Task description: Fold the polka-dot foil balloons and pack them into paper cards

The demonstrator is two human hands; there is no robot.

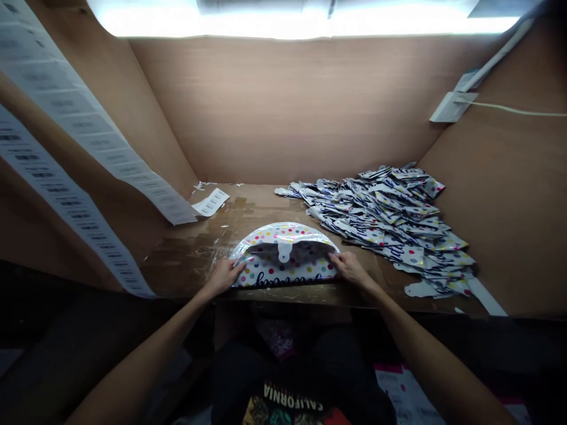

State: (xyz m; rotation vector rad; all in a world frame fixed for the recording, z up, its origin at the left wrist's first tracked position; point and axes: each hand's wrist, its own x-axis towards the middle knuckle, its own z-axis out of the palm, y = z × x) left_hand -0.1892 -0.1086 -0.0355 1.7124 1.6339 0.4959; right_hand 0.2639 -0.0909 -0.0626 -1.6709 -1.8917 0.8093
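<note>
A flat, uninflated white foil balloon [261, 268] with coloured dots and dark lettering lies at the front edge of the cardboard surface. It is folded over into a half-round shape, and its white tab hangs down in the middle. My left hand [224, 276] pinches the left corner between thumb and fingers. At the right corner, my right hand [352, 269] grips the balloon the same way. To the right lies a large heap of folded balloons [376, 215] with the same dotted print.
Cardboard walls [292, 112] enclose the work surface [181, 251] at the back and sides. Long strips of barcode labels [80, 206] hang on the left wall, with a loose label piece [211, 202] near them. A bright lamp [301, 23] hangs above; a cable [514, 108] runs along the right wall.
</note>
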